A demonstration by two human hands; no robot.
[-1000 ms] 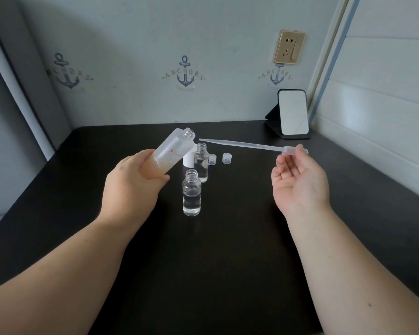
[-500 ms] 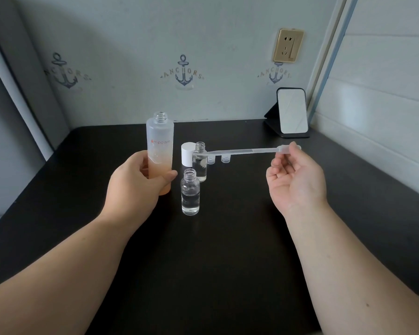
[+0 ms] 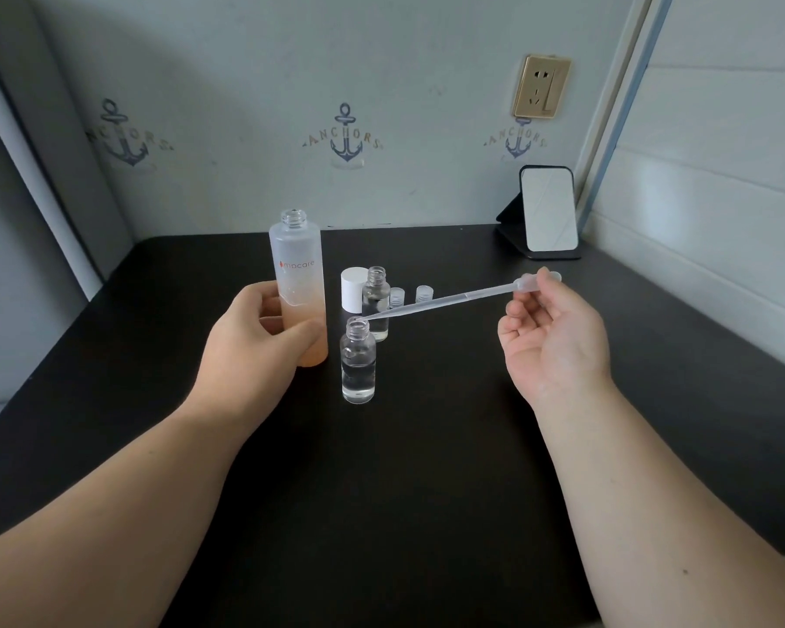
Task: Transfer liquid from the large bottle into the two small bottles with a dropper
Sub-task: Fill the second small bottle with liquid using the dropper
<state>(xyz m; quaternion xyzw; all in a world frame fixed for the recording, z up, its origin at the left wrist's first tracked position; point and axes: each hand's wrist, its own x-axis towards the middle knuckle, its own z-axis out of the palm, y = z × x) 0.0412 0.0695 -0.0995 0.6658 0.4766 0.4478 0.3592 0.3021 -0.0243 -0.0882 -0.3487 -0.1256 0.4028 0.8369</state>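
Standing on a black table (image 3: pixel 427 491), the items are as follows.

Large bottle (image 3: pixel 298 265): frosted, upright, uncapped; orange lettering on the wall; peach-tinted in the lower half; left of the small bottles and near them.
Left hand (image 3: pixel 254 342): fingers and thumb wrapped round the lower half of the large bottle, gripping it.
Near small bottle (image 3: pixel 358 362): clear glass, upright, open at the neck, clear liquid filling roughly the lower half; just right of the large bottle's base.
Far small bottle (image 3: pixel 376 303): clear glass, upright, open at the neck, directly behind the near one; its liquid level is hard to read.
Dropper (image 3: pixel 454 299): clear plastic pipette, lying close to level and sloping down to the left; its tip sits at the mouth of the near small bottle; whether it touches the rim cannot be told.
Right hand (image 3: pixel 554 342): palm turned up, fingertips pinching the dropper's bulb end at upper right; remaining fingers loosely curled.
White cap (image 3: pixel 353 290): tall, cylindrical, upright, just left of the far small bottle.
Small clear caps (image 3: pixel 397 296): two, side by side, behind and to the right of the far small bottle.
Mirror (image 3: pixel 548 210): small, on a black stand, at the far right corner of the table.
Wall socket (image 3: pixel 541 86): gold-coloured plate, above the mirror.
Anchor prints (image 3: pixel 345 136): three, across the back wall.
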